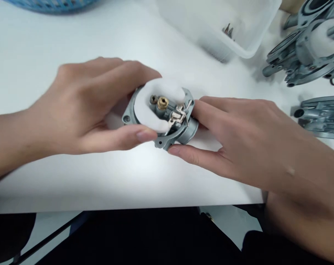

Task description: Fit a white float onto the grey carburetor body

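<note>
A grey metal carburetor (189, 131) is held between my two hands, its underside facing up. A white C-shaped float (147, 110) curves around a brass jet (163, 102) and a darker jet beside it. At the float's open side sits a small metal hinge piece (178, 115) with a thin pin. My left hand (81, 106) grips the left side, thumb along the near edge and fingers behind. My right hand (247, 136) pinches the right side near the round throat, thumb in front. The fingertips behind the body are hidden.
Several more carburetor bodies (307, 55) lie at the right, one with a white float. A translucent plastic bin (249, 53) with small metal parts stands at the back. A blue basket (53, 6) shows at the top left. The white table's front edge (128, 209) runs below my hands.
</note>
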### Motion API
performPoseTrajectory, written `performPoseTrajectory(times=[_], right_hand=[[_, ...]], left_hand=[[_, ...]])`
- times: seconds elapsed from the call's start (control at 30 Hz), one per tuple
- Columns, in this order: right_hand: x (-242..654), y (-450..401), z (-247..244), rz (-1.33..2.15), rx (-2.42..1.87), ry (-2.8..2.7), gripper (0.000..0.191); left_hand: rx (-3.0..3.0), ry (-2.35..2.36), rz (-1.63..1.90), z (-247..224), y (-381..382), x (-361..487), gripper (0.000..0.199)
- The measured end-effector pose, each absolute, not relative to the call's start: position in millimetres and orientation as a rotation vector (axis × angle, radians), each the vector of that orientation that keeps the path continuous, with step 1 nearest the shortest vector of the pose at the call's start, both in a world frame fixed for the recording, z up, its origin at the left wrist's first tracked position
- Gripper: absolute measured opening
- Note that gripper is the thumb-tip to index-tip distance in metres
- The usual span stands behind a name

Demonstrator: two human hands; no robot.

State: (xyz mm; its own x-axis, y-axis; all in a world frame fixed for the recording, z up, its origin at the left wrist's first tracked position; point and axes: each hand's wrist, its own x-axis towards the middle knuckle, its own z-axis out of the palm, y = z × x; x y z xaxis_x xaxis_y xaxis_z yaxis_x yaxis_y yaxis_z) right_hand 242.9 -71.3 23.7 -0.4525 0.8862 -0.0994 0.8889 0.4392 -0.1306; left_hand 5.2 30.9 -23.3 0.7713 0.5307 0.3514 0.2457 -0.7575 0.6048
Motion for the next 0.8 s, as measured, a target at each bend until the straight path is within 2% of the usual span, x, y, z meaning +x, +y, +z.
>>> performPoseTrajectory(times=[0.13,0.8], right_hand=[[243,-65,23,-0.385,1.659,2.699,0.046],[246,-52,12,-0.694,1.698,2.737,0.035]], left_hand=[[2.735,0.410,0.639,-22,32,3,0.061],[2.686,0.390,0.610,-22,35,0,0.056]])
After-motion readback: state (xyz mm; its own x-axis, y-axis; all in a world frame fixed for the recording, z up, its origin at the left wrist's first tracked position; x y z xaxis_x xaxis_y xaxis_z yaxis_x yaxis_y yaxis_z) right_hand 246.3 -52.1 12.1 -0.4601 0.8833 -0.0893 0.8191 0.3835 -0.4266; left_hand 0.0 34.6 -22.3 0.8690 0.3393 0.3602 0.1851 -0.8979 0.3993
